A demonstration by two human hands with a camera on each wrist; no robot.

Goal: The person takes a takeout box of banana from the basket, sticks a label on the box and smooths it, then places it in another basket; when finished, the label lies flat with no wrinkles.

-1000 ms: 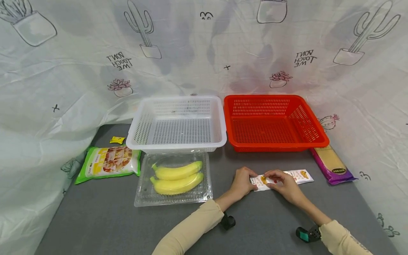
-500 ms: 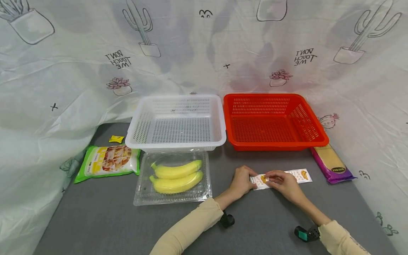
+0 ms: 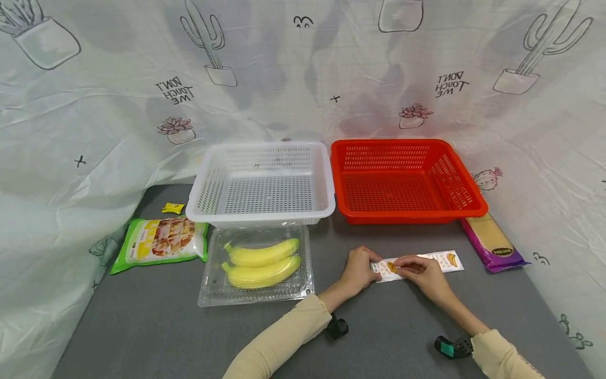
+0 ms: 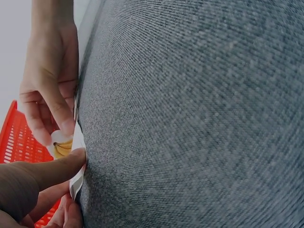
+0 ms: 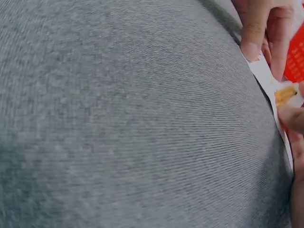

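Note:
A narrow white paper strip of stickers printed with yellow bananas (image 3: 450, 261) lies on the grey table, right of centre. My left hand (image 3: 360, 268) pinches its left end between thumb and fingers. Further right along the strip, my right hand (image 3: 428, 276) pinches a banana-print sticker (image 4: 61, 147) with thumb and fingertips. In the left wrist view that sticker stands up from the white strip (image 4: 78, 137), between the two hands. The right wrist view shows the same sticker (image 5: 286, 94) at the right fingertips. Part of the strip is hidden under the right hand.
A clear plastic box (image 3: 208, 292) holds two bananas (image 3: 265, 263), left of the hands. Behind stand a white basket (image 3: 260, 217) and a red basket (image 3: 412, 217). A green-edged food bag (image 3: 165, 242) and small yellow packet (image 3: 173, 208) lie left; a purple packet (image 3: 494, 245) lies right.
The right fingertips have turned slightly with the sticker, which shows less of its face between them in the head view. The left hand keeps its place on the strip.

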